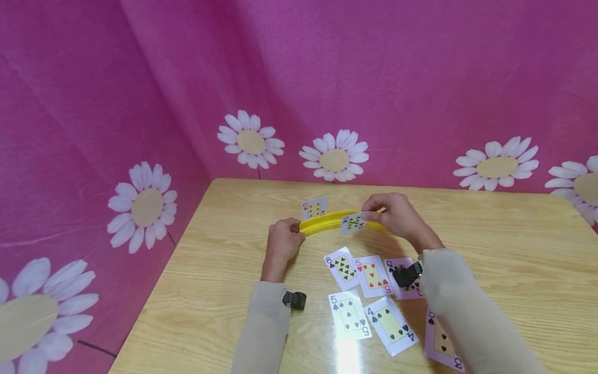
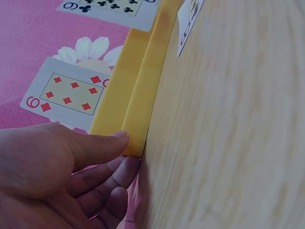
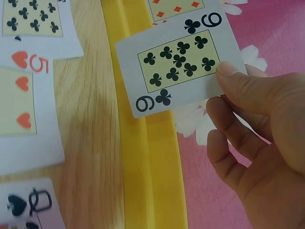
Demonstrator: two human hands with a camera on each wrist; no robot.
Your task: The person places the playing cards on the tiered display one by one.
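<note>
Head view: at the far part of the wooden counter (image 1: 224, 234), the left hand (image 1: 284, 239) grips one end of a curved yellow card holder (image 1: 321, 223), while the right hand (image 1: 394, 214) pinches the nine of clubs (image 1: 351, 223) over its front side; the step in hand appears to be standing this card in the holder. Behind, the six of diamonds (image 1: 314, 208) stands at the back rim; on the near side lie the eight of clubs (image 1: 342, 267), five of hearts (image 1: 372, 276), queen of spades (image 1: 405, 292), five of spades (image 1: 349, 314) and four of spades (image 1: 390, 324). Left wrist view: the thumb presses on the holder's stepped end with fingertips at its lower edge, apparently steadying it. Right wrist view: thumb and fingers pinch the nine near one corner, the other fingers loosely bent; the card is white-bordered, flat and tilted, its black clubs on a pale yellow panel. Whether its lower edge meets a groove cannot be told; the next move likely calls for lining that edge up and pressing gently down.
</note>
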